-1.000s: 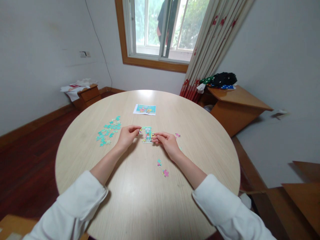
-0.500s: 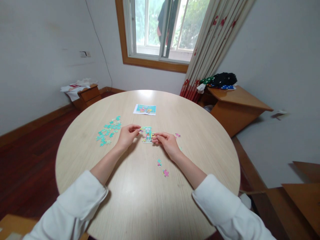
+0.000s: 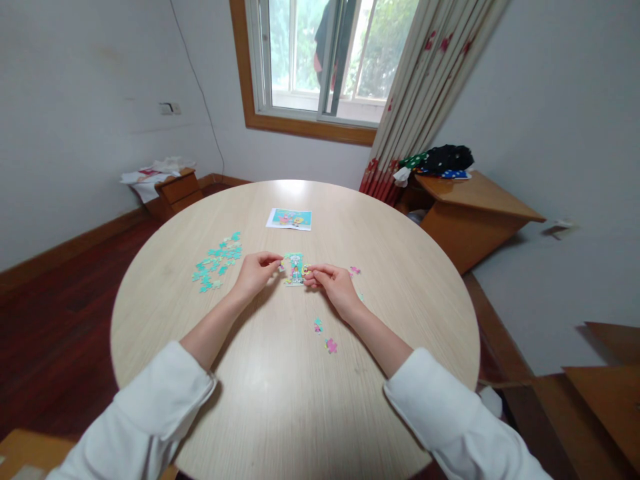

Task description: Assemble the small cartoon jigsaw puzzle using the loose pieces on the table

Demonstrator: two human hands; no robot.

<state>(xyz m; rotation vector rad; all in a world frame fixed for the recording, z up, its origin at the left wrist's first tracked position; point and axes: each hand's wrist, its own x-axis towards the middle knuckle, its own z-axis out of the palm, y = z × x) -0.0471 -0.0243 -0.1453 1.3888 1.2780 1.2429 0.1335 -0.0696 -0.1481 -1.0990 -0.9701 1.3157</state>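
Joined jigsaw puzzle pieces (image 3: 295, 267) showing a pale cartoon figure lie at the middle of the table, between my hands. My left hand (image 3: 257, 272) pinches a small puzzle piece (image 3: 281, 267) just off the left side of the joined part. From the right, my right hand (image 3: 334, 285) has thumb and fingers closed on a yellowish puzzle piece (image 3: 307, 269) at the joined part's right edge. Whether that piece is linked to the others I cannot tell. A pink piece (image 3: 355, 270) lies just beyond my right hand, partly near its knuckles.
Several loose turquoise pieces (image 3: 216, 262) are spread at the left of the round table (image 3: 280, 400). A printed picture (image 3: 290, 219) lies farther back. Nearer me are a pink piece (image 3: 331, 345) and a turquoise-pink piece (image 3: 318, 325). A wooden cabinet (image 3: 475, 207) stands beyond the right edge.
My left hand has shifted slightly down with its piece, which now sits a little apart from the joined part's left edge. My right hand stays in place.
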